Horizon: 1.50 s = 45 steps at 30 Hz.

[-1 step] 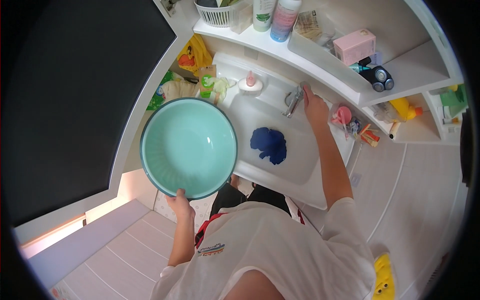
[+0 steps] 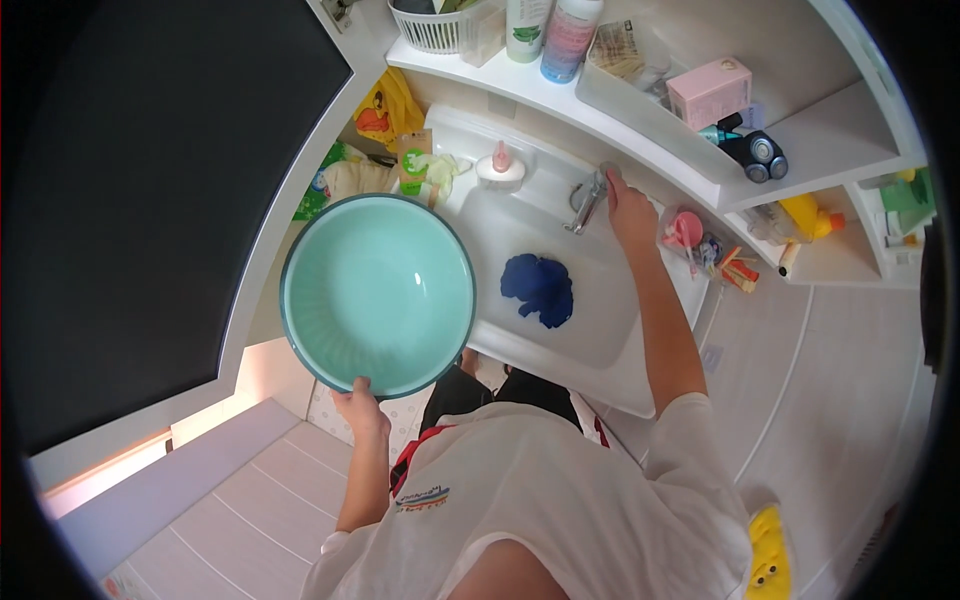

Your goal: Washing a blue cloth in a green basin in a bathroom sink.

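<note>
My left hand (image 2: 362, 411) grips the near rim of a large turquoise washbasin (image 2: 375, 290), thumb over the edge. The basin has a darker rim, looks empty and is held over the left side of the white sink (image 2: 605, 300). At the back right of the sink, my right hand (image 2: 628, 208) is closed on the handle of the chrome faucet (image 2: 590, 203). No stream of water shows under the spout. A crumpled dark blue cloth (image 2: 538, 290) lies wet-looking on the sink's bottom, between the basin and my right forearm.
A soap pump bottle (image 2: 501, 170) stands on the sink's back ledge, beside a pale green cloth (image 2: 440, 172). An open cabinet door (image 2: 170, 220) fills the left. Above the sink runs a shelf (image 2: 640, 135) with bottles and a shaver (image 2: 757, 155). Pink cups (image 2: 684, 229) sit right of the faucet.
</note>
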Motion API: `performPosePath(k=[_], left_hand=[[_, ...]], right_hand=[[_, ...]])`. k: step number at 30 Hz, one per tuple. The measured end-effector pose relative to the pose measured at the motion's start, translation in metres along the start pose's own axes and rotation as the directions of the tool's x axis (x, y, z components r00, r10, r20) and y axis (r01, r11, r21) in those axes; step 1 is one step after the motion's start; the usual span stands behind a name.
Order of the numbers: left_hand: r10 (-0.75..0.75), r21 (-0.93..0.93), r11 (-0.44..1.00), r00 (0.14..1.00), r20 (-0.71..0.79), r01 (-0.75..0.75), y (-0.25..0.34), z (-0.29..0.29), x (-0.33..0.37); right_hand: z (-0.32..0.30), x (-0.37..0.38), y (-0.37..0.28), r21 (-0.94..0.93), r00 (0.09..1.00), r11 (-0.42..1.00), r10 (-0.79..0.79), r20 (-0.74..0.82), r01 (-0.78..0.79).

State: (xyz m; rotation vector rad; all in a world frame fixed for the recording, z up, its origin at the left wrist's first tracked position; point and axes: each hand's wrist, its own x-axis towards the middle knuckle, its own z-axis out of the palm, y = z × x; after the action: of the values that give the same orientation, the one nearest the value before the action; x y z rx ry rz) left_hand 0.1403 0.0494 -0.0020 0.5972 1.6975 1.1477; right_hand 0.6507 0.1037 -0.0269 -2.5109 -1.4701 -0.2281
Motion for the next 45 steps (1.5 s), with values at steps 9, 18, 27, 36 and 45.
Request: performPosePath(k=[9, 18, 27, 36, 45], left_hand=[[-0.002, -0.017, 1.0, 0.999, 0.037, 0.002, -0.004, 0.001, 0.007], [-0.038, 0.027, 0.999, 0.994, 0.103, 0.036, -0.013, 0.005, -0.004], [-0.256, 0.181, 0.963, 0.879, 0.403, 0.198, -0.002, 0.04, -0.05], [-0.463, 0.311, 0.882, 0.772, 0.435, 0.354, -0.005, 0.086, -0.08], [-0.562, 0.457, 0.812, 0.702, 0.438, 0.364, -0.008, 0.116, -0.071]], right_hand=[[-0.006, 0.006, 0.0, 0.078, 0.999, 0.997, -0.029, 0.039, 0.026], [-0.005, 0.008, 0.002, 0.095, 0.997, 0.995, -0.022, 0.079, 0.014], [-0.006, 0.009, 0.003, 0.112, 0.993, 0.994, -0.004, 0.114, -0.009], [-0.006, 0.011, 0.003, 0.139, 0.986, 0.99, 0.015, 0.164, -0.038], [-0.027, -0.005, 0.001, 0.28, 0.959, 0.946, 0.086, 0.268, -0.164]])
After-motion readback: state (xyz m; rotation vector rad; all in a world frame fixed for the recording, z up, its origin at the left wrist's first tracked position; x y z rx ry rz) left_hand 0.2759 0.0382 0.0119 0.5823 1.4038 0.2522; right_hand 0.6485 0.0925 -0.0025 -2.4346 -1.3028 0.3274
